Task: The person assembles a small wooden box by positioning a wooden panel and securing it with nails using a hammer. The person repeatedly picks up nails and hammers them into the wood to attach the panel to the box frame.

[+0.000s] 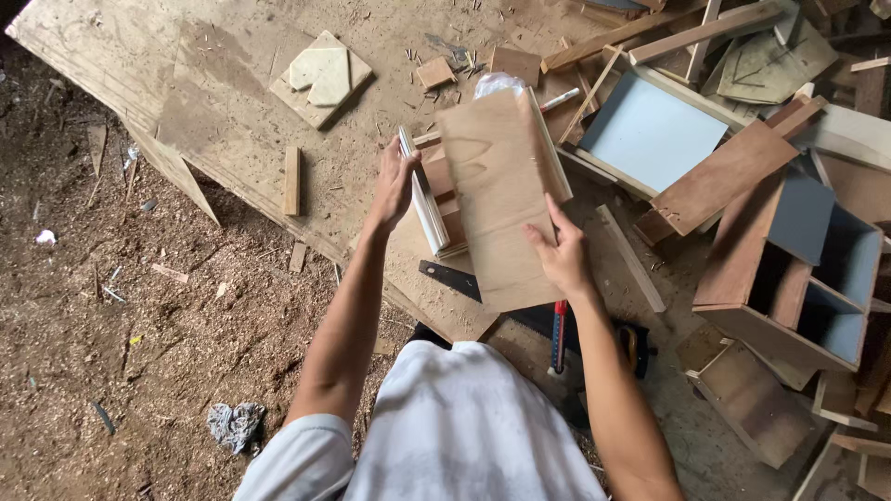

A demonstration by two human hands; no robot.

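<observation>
A thin brown plywood panel (497,195) lies tilted over a small open wooden box frame (436,199) on a big plywood sheet. My right hand (561,255) grips the panel at its near right edge, thumb on top. My left hand (394,181) holds the box's left side, against its white-edged wall. The panel hides most of the box's inside.
A large plywood sheet (213,83) covers the sawdust floor. Wooden drawer boxes with pale blue insides (807,288) and loose boards (724,172) pile up at the right. A steel square (450,278) and a red-handled tool (560,329) lie near my knees. Offcuts (320,74) lie at the back.
</observation>
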